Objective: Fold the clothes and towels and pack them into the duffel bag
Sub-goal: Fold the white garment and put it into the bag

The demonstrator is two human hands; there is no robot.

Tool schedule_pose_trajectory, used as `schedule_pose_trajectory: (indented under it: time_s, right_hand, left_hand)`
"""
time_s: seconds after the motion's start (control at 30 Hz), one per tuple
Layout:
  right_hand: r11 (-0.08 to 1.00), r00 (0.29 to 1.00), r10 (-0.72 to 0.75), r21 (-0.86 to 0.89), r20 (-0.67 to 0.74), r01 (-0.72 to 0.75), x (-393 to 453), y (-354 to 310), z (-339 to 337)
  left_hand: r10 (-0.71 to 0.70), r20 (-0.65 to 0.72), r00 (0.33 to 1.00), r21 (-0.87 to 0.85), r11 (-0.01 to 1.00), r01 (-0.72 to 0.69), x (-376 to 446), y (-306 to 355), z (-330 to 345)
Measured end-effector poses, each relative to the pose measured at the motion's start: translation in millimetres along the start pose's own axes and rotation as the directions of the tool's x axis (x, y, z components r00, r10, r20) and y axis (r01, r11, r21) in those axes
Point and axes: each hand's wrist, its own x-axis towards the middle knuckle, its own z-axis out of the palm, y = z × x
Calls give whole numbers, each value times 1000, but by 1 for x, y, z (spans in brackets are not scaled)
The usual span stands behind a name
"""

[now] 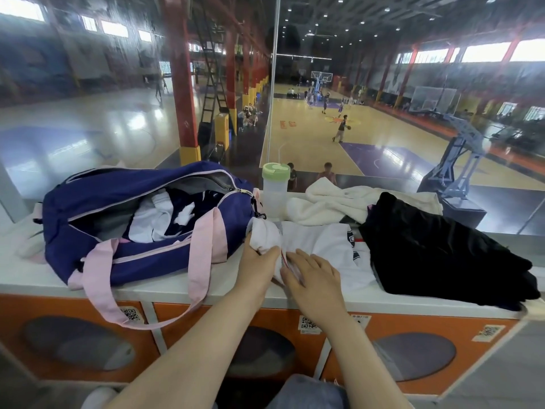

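The duffel bag (141, 231) lies at the left of the white ledge (165, 286), its zip wide open and its mouth facing up, probably so folded pieces can drop straight in; white and dark clothes already lie inside. One pink strap (165, 308) hangs over the front edge of the ledge.

Just right of the bag, the left hand (256, 268) is closed around a bunched end of the white shirt (321, 249), lifting it off the ledge. The right hand (314, 280) lies open and flat on the same shirt, fingers spread, seemingly pinning the cloth so the fold stays put. Both hands work close to the front edge, so the shirt has little ledge beneath it on the near side.

Behind the shirt, right of the bag's end, stands a plastic bottle (275, 193) with a green lid, and a cream towel (354, 203) sprawls unfolded toward the glass. Farthest from the bag, a black garment (442, 255) lies heaped, its lower edge at the ledge's rim, where it might slip.

Open room is scarce: the only clear path from shirt to bag is the short gap leftward over the bag's end.
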Motion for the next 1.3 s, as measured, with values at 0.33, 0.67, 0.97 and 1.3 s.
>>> schedule_pose_trajectory:
  time_s: [0.33, 0.67, 0.97, 1.3]
  right_hand:
    - [993, 978, 115, 45, -176, -108, 6, 38, -16]
    - [781, 980, 200, 602, 15, -168, 14, 30, -31]
    - [221, 912, 395, 951, 116, -217, 20, 60, -48]
    - [549, 904, 428, 791, 13, -271, 24, 61, -39]
  left_hand:
    - [7, -261, 965, -180, 982, -55, -1, 14, -8]
    - [543, 341, 767, 289, 716, -635, -14, 9, 11]
    - [331, 785, 523, 566, -42, -823, -14, -18, 34]
    - [261, 782, 566, 386, 510, -769, -19, 2, 21]
